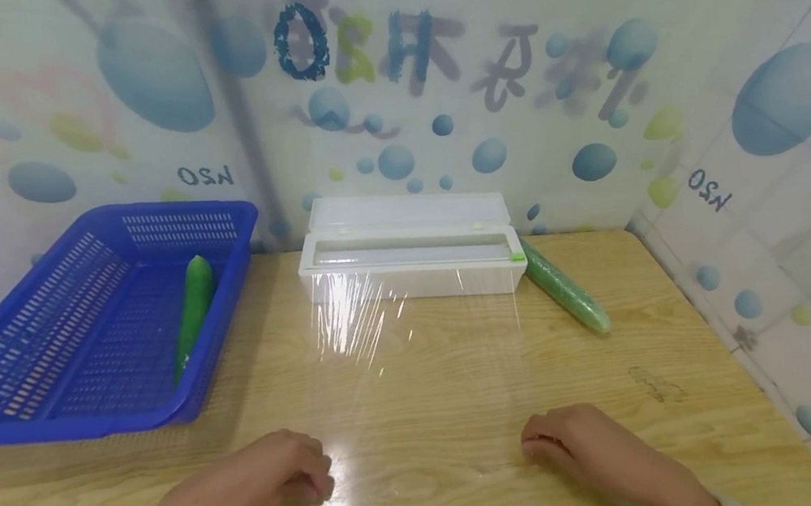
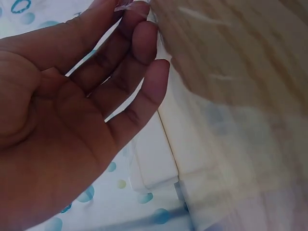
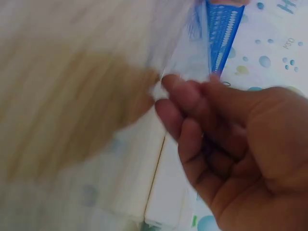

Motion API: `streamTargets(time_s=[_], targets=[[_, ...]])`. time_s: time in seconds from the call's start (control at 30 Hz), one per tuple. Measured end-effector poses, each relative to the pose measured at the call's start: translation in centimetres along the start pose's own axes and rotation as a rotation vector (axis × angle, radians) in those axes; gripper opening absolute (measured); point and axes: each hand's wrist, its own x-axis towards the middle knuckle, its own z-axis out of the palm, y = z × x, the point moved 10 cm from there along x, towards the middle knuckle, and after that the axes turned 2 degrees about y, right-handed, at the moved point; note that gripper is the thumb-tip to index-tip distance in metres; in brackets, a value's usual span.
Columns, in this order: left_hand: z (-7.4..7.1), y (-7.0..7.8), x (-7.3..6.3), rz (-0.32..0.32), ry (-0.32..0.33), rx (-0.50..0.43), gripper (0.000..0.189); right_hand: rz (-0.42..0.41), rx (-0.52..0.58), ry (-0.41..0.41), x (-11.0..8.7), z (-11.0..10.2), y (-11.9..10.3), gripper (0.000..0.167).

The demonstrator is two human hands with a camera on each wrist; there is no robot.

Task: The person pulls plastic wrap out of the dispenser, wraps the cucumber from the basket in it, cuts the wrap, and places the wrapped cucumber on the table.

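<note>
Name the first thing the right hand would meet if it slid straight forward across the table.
Probably the wrapped green cucumber lying right of the white cling-film dispenser, though depth is unclear.

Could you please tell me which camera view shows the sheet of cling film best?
The head view: the cling film stretches from the white dispenser box toward the left hand and right hand. The left wrist view shows only an edge pinched at the fingertips; the right wrist view is blurred.

Blue slotted basket (image 1: 34, 354), green cucumbers (image 1: 193, 310), white film dispenser (image 1: 409, 257), pale woodgrain table (image 1: 465, 410), blue-bubble-patterned wall (image 1: 580, 89).
</note>
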Motion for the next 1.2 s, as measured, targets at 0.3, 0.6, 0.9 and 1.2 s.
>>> streamTargets(time_s=[0.3,0.6,0.9,1.2], targets=[[0.0,-1.2,-0.3,-0.132,-0.006,-0.075,0.027,-0.035,-0.003,-0.033,0.1,0.8,0.4,0.011],[0.2,-1.6,-1.1,-0.185,-0.035,-0.136,0.028,-0.218,0.220,0.016,-0.1,0.8,1.7,0.021],[-1.3,-1.8,-1.3,-0.241,-0.008,-0.078,0.026,-0.257,0.239,0.054,-0.3,0.9,2.4,0.025],[-6.5,-2.7,-1.8,-0.405,0.228,0.207,0.016,-0.263,0.234,0.069,-0.5,0.8,2.4,0.026]])
